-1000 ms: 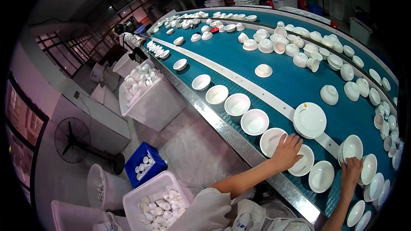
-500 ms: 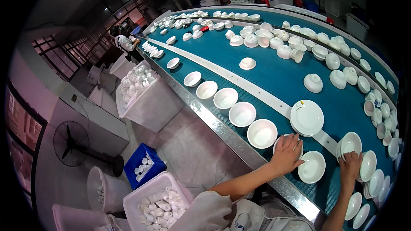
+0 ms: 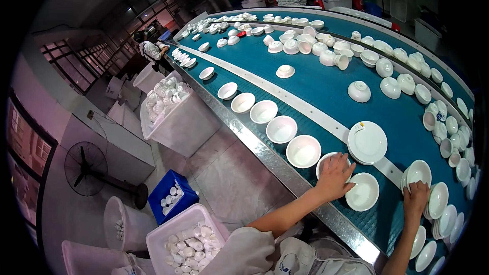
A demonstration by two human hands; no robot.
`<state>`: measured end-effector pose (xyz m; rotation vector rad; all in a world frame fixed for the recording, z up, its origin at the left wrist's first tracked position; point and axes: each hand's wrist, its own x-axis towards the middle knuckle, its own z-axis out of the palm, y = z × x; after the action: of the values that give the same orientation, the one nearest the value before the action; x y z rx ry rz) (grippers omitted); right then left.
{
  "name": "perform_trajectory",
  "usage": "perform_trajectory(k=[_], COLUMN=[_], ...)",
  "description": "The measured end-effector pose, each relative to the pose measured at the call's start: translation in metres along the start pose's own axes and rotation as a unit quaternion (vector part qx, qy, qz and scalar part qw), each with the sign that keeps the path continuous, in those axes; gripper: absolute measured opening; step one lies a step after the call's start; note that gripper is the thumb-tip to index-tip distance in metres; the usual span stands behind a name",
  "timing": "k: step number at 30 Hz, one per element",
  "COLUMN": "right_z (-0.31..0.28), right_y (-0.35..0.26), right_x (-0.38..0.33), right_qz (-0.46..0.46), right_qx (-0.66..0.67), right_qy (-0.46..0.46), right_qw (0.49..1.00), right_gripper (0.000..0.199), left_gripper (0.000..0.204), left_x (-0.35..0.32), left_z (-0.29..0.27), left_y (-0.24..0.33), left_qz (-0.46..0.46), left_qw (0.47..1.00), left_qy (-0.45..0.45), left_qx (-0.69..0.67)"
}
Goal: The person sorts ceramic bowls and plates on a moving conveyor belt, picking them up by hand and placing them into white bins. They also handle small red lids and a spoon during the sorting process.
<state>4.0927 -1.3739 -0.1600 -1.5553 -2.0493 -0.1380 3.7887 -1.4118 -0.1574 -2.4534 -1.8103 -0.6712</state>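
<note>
My left hand (image 3: 334, 177) rests with spread fingers over a white bowl (image 3: 323, 163) on the near lane of the blue-green conveyor belt (image 3: 318, 84). Its thumb reaches the rim of a neighbouring bowl (image 3: 362, 199). Further right, my right hand (image 3: 416, 197) grips the near rim of a tilted stack of shallow white bowls (image 3: 418, 170), fingers hooked over the edge. Between and beyond the hands, a pile of white plates (image 3: 367, 141) lies on the white divider strip (image 3: 300, 104). More white bowls (image 3: 303, 151) stand upright in a row leading away to the left.
A metal edge (image 3: 260, 160) borders the belt. Bowls and cups (image 3: 326, 51) crowd the far lane. Left of the belt stand a large bin of dishes (image 3: 181, 125), a blue crate (image 3: 170, 193), a tub of small pieces (image 3: 191, 244) and a fan (image 3: 85, 169). Another person (image 3: 148, 48) works far off.
The bowls on both lanes have shifted left and away along the belt. My left hand has moved slightly the same way. My right hand stays at its stack; the plate pile remains on the divider.
</note>
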Motion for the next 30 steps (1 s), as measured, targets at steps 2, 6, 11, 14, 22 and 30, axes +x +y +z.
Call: perform_trajectory(k=[2, 6, 11, 14, 22, 30], right_z=[-0.004, -0.009, -0.016, -0.02, -0.038, -0.054], right_y=[0.008, 0.027, 0.047, 0.062, 0.09, 0.125], right_x=[-0.005, -0.015, -0.027, -0.034, -0.049, -0.067], right_qz=[-0.003, -0.005, -0.005, -0.006, 0.001, 0.0], right_qx=[0.002, 0.007, 0.01, 0.012, 0.017, 0.02], right_qy=[-0.001, 0.004, 0.017, 0.011, 0.013, 0.013], right_qw=[1.0, 1.0, 1.0, 1.0, 1.0, 1.0], right_gripper=[0.011, 0.011, 0.01, 0.009, 0.009, 0.009], left_gripper=[0.048, 0.04, 0.038, 0.038, 0.038, 0.036], left_x=[0.0, 0.0, 0.0, 0.0, 0.0, 0.0], left_z=[0.003, 0.009, 0.014, 0.018, 0.028, 0.033], left_y=[0.004, 0.013, 0.025, 0.031, 0.049, 0.069], left_qz=[0.003, 0.006, 0.004, -0.001, -0.015, -0.03], left_qw=[1.0, 1.0, 1.0, 1.0, 0.999, 0.997], left_qy=[0.002, -0.009, 0.003, 0.015, 0.017, 0.016], left_qx=[0.001, 0.004, 0.01, 0.015, 0.046, 0.064])
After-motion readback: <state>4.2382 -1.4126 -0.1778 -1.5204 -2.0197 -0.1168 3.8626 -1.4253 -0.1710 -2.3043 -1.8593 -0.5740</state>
